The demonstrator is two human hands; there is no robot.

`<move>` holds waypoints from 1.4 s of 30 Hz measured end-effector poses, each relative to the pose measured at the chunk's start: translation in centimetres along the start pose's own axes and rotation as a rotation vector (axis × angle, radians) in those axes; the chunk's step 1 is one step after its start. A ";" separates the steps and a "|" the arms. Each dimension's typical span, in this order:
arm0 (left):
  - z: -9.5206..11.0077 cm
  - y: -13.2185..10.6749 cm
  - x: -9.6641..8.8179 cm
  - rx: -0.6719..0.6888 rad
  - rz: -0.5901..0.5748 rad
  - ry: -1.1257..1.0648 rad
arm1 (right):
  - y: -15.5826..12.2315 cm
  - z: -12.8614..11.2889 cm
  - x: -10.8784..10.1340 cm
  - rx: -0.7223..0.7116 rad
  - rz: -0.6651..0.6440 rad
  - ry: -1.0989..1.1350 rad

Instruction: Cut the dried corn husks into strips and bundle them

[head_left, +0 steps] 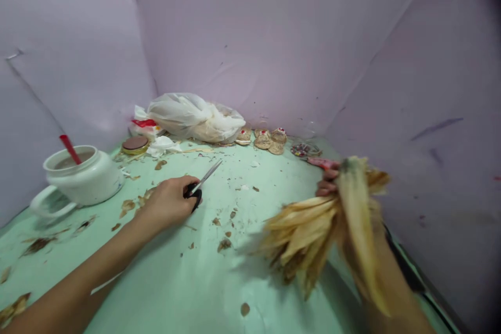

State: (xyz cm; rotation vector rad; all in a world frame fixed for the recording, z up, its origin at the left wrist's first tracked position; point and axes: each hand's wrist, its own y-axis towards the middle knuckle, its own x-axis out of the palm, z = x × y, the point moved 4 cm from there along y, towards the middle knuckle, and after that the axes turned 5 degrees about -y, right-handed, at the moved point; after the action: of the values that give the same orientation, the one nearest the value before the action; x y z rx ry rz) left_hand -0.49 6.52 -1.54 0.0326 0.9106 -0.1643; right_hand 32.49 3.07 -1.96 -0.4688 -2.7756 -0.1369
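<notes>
Your left hand (pixel 170 202) lies on the bench (pixel 176 292), grip closed over the black handles of the scissors (pixel 203 183). The blades look shut and point away from you, toward the back wall. Your right hand (pixel 327 181) is up off the bench, well apart to the right, grip closed round the top of a husk bundle (pixel 309 235). The dry yellow leaves fan down and left toward the scissors. The pic is blurred there, so finger detail can't be told.

Progress, judged from what lies about: brown scraps (pixel 224 244) are scattered btwn and around both hands, so some trimming looks done. A few small woven pieces (pixel 270 140) sit at the far edge beyond the scissors, w/ red bits on top, prob. finished items. The bundle in your right grip looks full and untrimmed, so most of the husk appears unworked.

Left of your left hand: a white pot (pixel 84 177) w/ a red stick (pixel 70 149) in it. Behind it are a round tin (pixel 135 145) and a plastic bag (pixel 195 117).
</notes>
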 end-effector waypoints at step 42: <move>15.3 3.7 7.8 0.202 -0.113 -0.344 | -3.0 1.9 4.8 0.414 0.036 0.393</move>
State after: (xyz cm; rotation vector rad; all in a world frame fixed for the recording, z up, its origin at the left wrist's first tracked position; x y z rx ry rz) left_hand 16.82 7.70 1.53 0.1363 0.5505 -0.3558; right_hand 26.62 1.98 -2.24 -0.3386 -2.3221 0.3151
